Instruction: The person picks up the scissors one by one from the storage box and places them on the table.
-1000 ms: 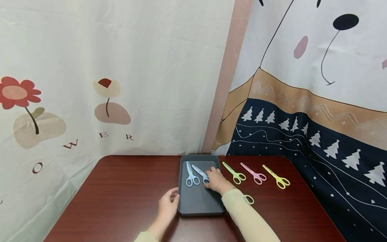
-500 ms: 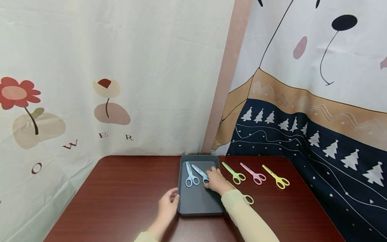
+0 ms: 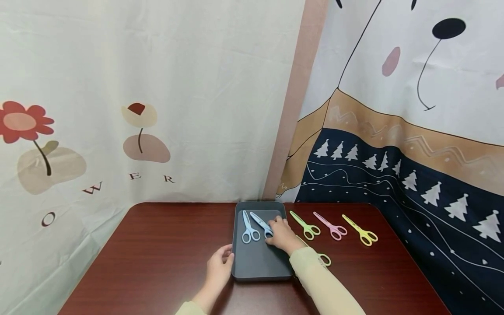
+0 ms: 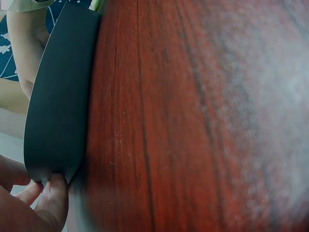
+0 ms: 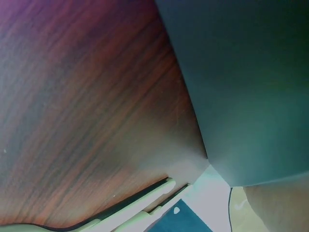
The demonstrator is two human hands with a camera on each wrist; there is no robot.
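Note:
My left hand is at the near left side of a dark grey tray, thumb and fingers holding its wall. Reaching over the tray's right side, my right hand holds a pair of blue scissors by the handles. Those scissors lie slanted on the tray floor, blades pointing away to the left, and the fingers partly cover the handle loops. Beside them in the tray is another pair of blue scissors, not touched by either hand.
Right of the tray lie green scissors, pink scissors and yellow scissors. Another green pair of scissors is partly hidden under my right sleeve. The brown wooden table ends at a patterned curtain behind.

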